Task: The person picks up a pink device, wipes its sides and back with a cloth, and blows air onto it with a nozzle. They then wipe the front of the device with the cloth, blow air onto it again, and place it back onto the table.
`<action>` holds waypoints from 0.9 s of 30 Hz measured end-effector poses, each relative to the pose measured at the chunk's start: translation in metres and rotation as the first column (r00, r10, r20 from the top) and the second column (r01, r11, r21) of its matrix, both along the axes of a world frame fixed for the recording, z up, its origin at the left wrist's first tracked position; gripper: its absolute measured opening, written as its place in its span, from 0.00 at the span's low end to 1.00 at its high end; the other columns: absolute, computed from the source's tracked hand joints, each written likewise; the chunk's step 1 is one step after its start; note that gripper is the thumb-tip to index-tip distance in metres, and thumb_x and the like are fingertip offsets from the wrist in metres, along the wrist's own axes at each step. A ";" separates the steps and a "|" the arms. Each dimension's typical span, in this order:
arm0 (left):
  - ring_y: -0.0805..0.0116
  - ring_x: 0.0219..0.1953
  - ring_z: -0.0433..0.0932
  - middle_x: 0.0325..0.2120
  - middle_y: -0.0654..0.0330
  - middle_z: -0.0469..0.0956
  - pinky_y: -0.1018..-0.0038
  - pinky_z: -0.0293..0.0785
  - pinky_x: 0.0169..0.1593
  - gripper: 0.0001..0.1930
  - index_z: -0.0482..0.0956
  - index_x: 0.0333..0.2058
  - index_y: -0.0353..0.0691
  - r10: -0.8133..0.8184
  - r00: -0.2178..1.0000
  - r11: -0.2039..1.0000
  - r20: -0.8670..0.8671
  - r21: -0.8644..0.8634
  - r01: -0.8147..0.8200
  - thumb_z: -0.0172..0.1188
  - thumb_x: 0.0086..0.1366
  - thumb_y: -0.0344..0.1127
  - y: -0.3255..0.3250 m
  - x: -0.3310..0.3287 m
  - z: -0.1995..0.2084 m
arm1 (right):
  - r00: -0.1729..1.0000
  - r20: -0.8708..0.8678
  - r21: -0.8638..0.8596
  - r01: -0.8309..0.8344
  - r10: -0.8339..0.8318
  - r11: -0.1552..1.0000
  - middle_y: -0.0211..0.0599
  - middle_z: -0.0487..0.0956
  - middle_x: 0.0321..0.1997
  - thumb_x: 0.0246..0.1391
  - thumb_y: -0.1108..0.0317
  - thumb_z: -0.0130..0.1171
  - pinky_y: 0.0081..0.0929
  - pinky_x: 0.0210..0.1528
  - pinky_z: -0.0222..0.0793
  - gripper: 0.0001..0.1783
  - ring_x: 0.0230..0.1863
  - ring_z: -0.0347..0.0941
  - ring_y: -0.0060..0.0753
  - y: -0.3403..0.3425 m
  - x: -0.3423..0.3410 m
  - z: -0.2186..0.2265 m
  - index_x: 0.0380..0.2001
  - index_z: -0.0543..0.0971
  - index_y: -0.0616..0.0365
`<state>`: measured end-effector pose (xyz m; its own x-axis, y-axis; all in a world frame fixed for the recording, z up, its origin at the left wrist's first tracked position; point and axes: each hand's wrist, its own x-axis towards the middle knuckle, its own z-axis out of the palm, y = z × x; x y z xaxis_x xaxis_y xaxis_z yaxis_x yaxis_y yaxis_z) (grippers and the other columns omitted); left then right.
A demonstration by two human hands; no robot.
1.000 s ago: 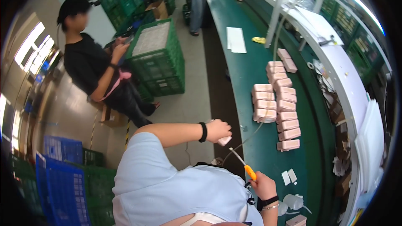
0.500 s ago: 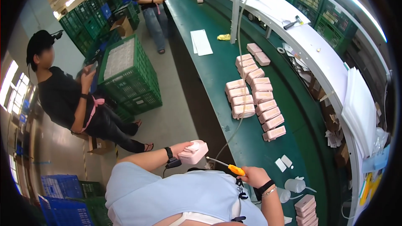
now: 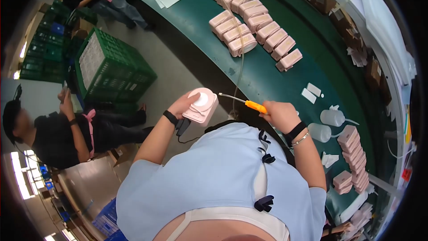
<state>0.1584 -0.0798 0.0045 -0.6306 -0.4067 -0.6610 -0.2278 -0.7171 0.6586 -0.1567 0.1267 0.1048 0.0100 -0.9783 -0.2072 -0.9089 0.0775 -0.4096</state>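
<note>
My left hand (image 3: pixel 180 107) grips a pale pink box-shaped device (image 3: pixel 206 112) with rounded corners. A white round part shows on its upper face beside my thumb. My right hand (image 3: pixel 281 116) is closed round an orange air blow gun (image 3: pixel 256 106) with a thin metal nozzle. The nozzle's tip points at the pink device, a small gap away from it. Both hands are in front of my chest, off the edge of the green workbench (image 3: pixel 191 24). A black piece with a cable (image 3: pixel 183 127) hangs by my left wrist.
Rows of pink boxes (image 3: pixel 267 31) stand on the bench, with more stacks (image 3: pixel 354 156) at right. A thin hose (image 3: pixel 241 58) hangs across. Two squeeze bottles (image 3: pixel 332 118) lie by my right wrist. Green crates (image 3: pixel 118 71) and two people (image 3: pixel 58 125) are at left.
My view has swung down and turned, so bench and people appear shifted up and left. The pink device's face with the white round part now shows more. Both hands keep their hold.
</note>
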 end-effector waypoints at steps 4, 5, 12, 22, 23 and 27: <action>0.66 0.42 0.76 0.43 0.56 0.73 0.67 0.80 0.42 0.22 0.72 0.55 0.47 0.273 0.799 0.537 -0.535 0.774 0.335 0.56 0.68 0.51 0.017 0.010 -0.032 | 0.997 0.078 0.104 -0.038 0.030 0.994 0.42 0.78 0.25 0.52 0.55 0.63 0.45 0.31 0.70 0.15 0.30 0.76 0.51 0.007 -0.013 0.000 0.32 0.74 0.55; 0.66 0.42 0.76 0.43 0.56 0.73 0.67 0.80 0.42 0.22 0.72 0.55 0.47 0.269 0.803 0.532 -0.532 0.777 0.336 0.56 0.68 0.51 0.021 0.010 -0.037 | 0.996 0.081 0.107 -0.031 0.022 0.994 0.42 0.78 0.25 0.52 0.55 0.63 0.45 0.31 0.70 0.15 0.30 0.76 0.51 0.011 -0.012 0.002 0.32 0.74 0.55; 0.62 0.42 0.78 0.44 0.55 0.73 0.65 0.81 0.42 0.24 0.74 0.54 0.48 0.621 0.704 0.519 -0.343 0.854 -0.042 0.57 0.66 0.56 0.003 -0.012 -0.033 | 0.951 0.291 0.121 0.068 -0.101 0.990 0.42 0.78 0.29 0.51 0.55 0.65 0.41 0.33 0.69 0.16 0.32 0.75 0.50 0.047 -0.002 0.020 0.32 0.75 0.56; 0.54 0.45 0.81 0.52 0.52 0.76 0.63 0.82 0.44 0.30 0.64 0.64 0.49 0.310 0.847 0.888 -0.433 0.450 -0.096 0.57 0.67 0.51 -0.013 -0.067 -0.022 | 0.558 0.294 -0.364 0.816 -0.776 0.449 0.40 0.79 0.39 0.47 0.69 0.71 0.29 0.38 0.72 0.14 0.32 0.76 0.41 0.201 0.016 -0.085 0.35 0.78 0.63; 0.55 0.44 0.81 0.52 0.53 0.76 0.62 0.82 0.44 0.32 0.61 0.66 0.50 0.266 0.830 0.904 -0.491 0.427 -0.037 0.57 0.66 0.50 -0.007 -0.080 -0.011 | 0.548 0.290 -0.364 0.821 -0.785 0.439 0.40 0.79 0.39 0.47 0.69 0.71 0.29 0.38 0.72 0.14 0.32 0.76 0.41 0.221 0.021 -0.106 0.35 0.78 0.63; 0.58 0.43 0.80 0.51 0.54 0.76 0.62 0.82 0.43 0.38 0.50 0.70 0.53 0.170 0.745 0.882 -0.645 0.437 0.177 0.58 0.66 0.49 0.007 -0.118 0.005 | -0.178 0.527 -0.154 0.942 -0.831 -0.299 0.38 0.81 0.35 0.50 0.64 0.72 0.30 0.37 0.72 0.17 0.30 0.76 0.33 0.274 0.035 -0.176 0.33 0.78 0.67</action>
